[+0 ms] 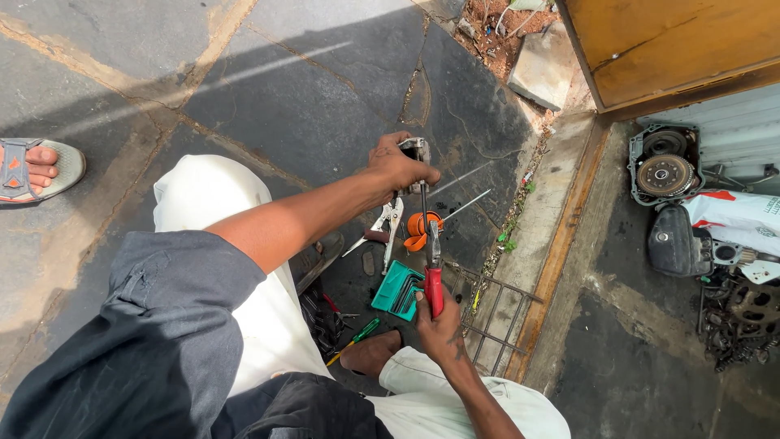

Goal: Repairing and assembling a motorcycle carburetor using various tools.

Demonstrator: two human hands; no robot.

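Dark stone paving (309, 97) with pale cracked joints, half in shade, half in sun. Up right of the grip, a loose slab (543, 67) by red soil, and an orange door (674, 41). Right, a concrete kerb (546, 211).

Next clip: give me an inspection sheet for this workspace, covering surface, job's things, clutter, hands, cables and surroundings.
Surface: dark stone-slab ground with cracked joints, partly in shadow.
Job's things: red-handled screwdriver, shaft pointing up into a small metal part.
Clutter: teal hex key holder, pliers, orange piece, thin metal rods, green-handled tool, wire grate.
Hands: left hand grips the metal part; right hand grips the screwdriver handle.
Cables: nothing seen.
Surroundings: engine parts and a chain at right, white bag, wooden door, another person's sandalled foot at left.
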